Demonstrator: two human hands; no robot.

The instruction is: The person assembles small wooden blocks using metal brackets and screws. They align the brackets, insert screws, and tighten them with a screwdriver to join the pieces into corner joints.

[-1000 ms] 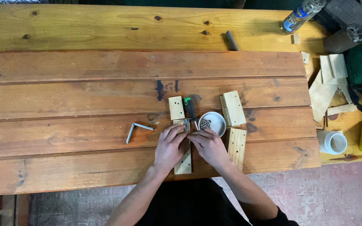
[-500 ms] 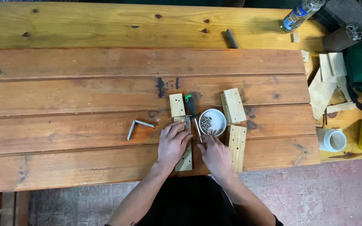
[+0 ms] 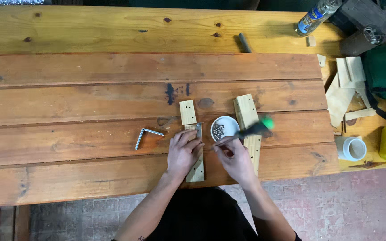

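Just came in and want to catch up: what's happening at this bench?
A person is working at a wooden table. The left hand presses a metal bracket against a wood strip. The right hand holds a green-handled screwdriver, blurred, its tip near the strip. A white bowl of screws sits just beyond the hands, and a spare bracket lies to the left.
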